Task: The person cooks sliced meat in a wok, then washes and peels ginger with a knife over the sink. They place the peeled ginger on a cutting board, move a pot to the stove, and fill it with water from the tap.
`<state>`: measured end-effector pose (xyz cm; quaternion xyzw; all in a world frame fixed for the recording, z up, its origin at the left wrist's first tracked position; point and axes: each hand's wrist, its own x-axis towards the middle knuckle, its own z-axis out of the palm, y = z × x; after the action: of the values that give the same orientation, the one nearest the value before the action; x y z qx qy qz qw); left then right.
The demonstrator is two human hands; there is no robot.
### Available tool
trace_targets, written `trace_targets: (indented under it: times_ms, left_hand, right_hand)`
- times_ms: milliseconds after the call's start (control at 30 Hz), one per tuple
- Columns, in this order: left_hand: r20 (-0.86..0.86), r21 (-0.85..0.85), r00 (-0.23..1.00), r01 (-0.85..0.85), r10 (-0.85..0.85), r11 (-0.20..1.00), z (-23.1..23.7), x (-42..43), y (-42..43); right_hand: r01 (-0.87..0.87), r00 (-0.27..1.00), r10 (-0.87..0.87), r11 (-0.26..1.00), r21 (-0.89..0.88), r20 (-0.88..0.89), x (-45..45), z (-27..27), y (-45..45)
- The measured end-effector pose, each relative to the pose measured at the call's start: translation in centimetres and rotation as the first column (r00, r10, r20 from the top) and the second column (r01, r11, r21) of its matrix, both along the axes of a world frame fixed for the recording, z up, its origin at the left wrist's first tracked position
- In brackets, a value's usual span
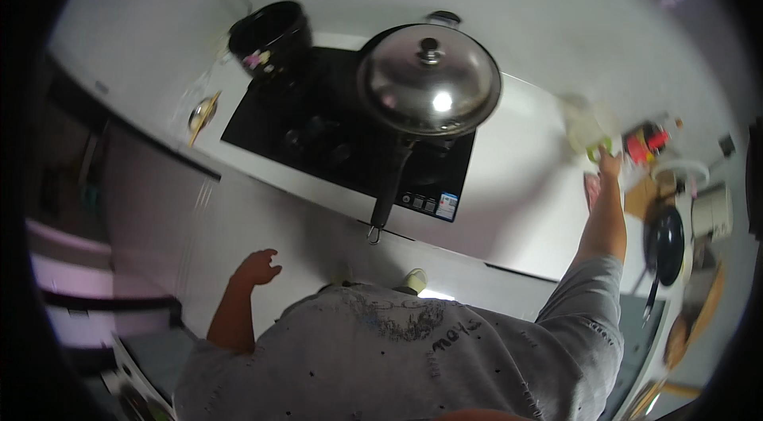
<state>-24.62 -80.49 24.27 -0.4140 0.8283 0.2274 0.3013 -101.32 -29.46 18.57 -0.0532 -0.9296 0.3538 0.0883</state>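
My right hand (609, 163) reaches out over the white counter at the right, its fingers on the green handle (599, 148) of a pale, blurred container that looks like a jug (587, 123). Lower left, my left hand (261, 268) hangs in front of the counter with nothing in it, the fingers slightly curled. Between them a long-handled pan (390, 188) under a domed metal lid (432, 84) stands on the black cooktop (351, 174). A black flowered pot (271, 40) sits at the cooktop's back left corner.
Red-labelled bottles (647, 144) stand beyond my right hand, near a wooden board (642, 194) and a dark frying pan (669, 245). A pinkish packet (592, 190) lies by my right wrist. At the counter's left, chopsticks (204, 119) rest across a small bowl (199, 113).
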Motion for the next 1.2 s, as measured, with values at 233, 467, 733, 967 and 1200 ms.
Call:
trace_targets:
  times_ms: [233, 467, 733, 967, 1200]
  left_hand:
    - [0.063, 0.038, 0.998, 0.012, -0.015, 0.999, -3.2, 2.0, -1.9]
    - [-0.32, -0.137, 0.92, 0.193, -0.228, 0.972, -7.6, -2.9, -10.4]
    - [-0.727, -0.128, 0.662, 0.13, -0.182, 0.983, -5.8, -15.4, -21.4]
    - [-0.712, -0.186, 0.55, 0.451, -0.436, 0.873, -4.1, -20.0, -24.6]
    - [-0.573, -0.225, 0.512, 0.652, -0.64, 0.724, -3.9, -21.7, -25.6]
  right_hand:
    - [0.176, 0.936, 0.111, 0.675, -0.716, 0.335, 1.7, 2.7, -5.0]
    - [0.231, 0.944, 0.096, 0.487, -0.842, 0.315, 9.4, 3.7, -9.6]
    - [0.228, 0.971, -0.145, 0.81, -0.541, 0.191, 20.1, 14.0, -9.5]
    - [-0.079, 0.993, 0.033, 0.896, -0.437, -0.113, 28.3, 33.5, -24.0]
    - [-0.391, 0.915, 0.401, 0.866, -0.312, -0.033, 30.7, 42.1, -42.4]
